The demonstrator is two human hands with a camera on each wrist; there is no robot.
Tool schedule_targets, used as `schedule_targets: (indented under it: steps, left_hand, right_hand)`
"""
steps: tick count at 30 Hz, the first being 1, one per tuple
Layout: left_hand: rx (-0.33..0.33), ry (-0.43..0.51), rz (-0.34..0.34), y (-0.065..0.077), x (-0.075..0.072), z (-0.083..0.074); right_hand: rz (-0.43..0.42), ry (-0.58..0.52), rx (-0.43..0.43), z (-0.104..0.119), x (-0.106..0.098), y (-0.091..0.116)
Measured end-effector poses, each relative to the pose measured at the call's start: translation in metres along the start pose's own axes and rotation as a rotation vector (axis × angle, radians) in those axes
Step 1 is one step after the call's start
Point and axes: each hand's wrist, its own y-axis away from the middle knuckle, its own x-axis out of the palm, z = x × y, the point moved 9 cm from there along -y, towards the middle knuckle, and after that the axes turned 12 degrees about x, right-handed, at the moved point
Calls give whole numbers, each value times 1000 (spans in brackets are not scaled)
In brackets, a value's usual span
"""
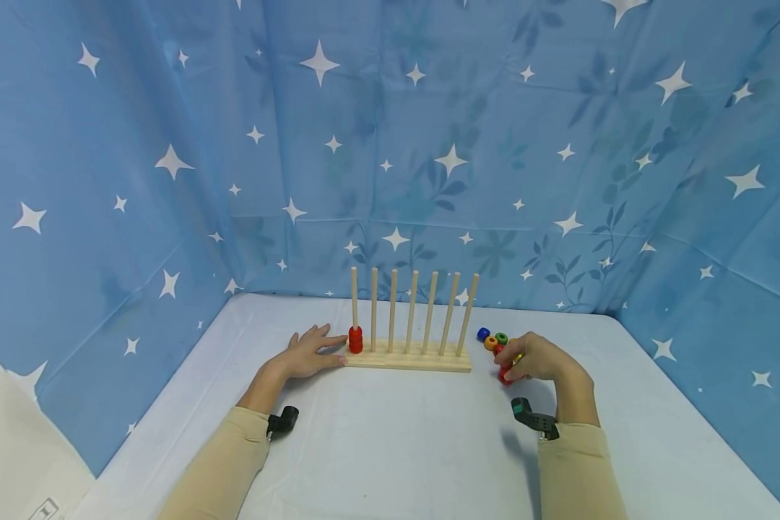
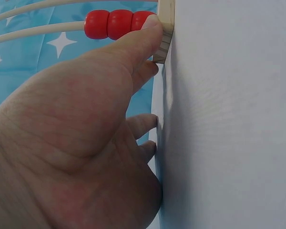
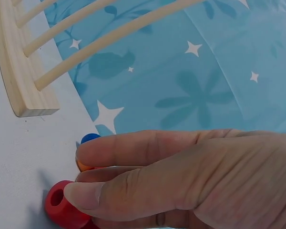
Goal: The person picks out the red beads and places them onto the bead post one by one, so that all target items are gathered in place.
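A wooden peg stand [image 1: 408,361] has a row of several upright pegs. Three red beads [image 2: 108,25] are stacked on its leftmost peg. My left hand [image 1: 308,354] holds the left end of the base, thumb along the front and index finger behind, the other fingers spread on the table. To the right of the stand, my right hand [image 1: 538,357] is low over a group of loose beads, thumb and fingers around a red bead [image 3: 62,204] at the thumb tip. The bead's hole faces out past the thumb in the right wrist view; its far side is hidden.
Beyond the right fingers lie a blue bead [image 1: 484,334], an orange bead [image 1: 490,343] and a green bead [image 1: 502,337]. More beads are partly hidden under that hand. A white cloth covers the table [image 1: 403,448]. Blue star-patterned curtains [image 1: 390,144] enclose the back and sides.
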Motion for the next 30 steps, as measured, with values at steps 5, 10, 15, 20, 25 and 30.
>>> schedule_targets:
  steps: [5, 10, 15, 20, 25, 30]
  left_hand:
    - [4, 0, 0, 0, -1, -1]
    - [6, -1, 1, 1, 0, -1]
    - [3, 2, -1, 1, 0, -1]
    - [1, 3, -3, 0, 0, 0]
    - [-1, 5, -4, 1, 0, 0]
    - [-4, 5, 1, 1, 0, -1]
  right_hand:
    - [10, 26, -8, 2, 3, 1]
    - [15, 26, 39, 1, 6, 1]
    - [32, 23, 69, -2, 10, -1]
    - [42, 52, 74, -1, 13, -1]
    - [50, 74, 66, 0, 15, -2]
    - [50, 77, 51, 3, 15, -1]
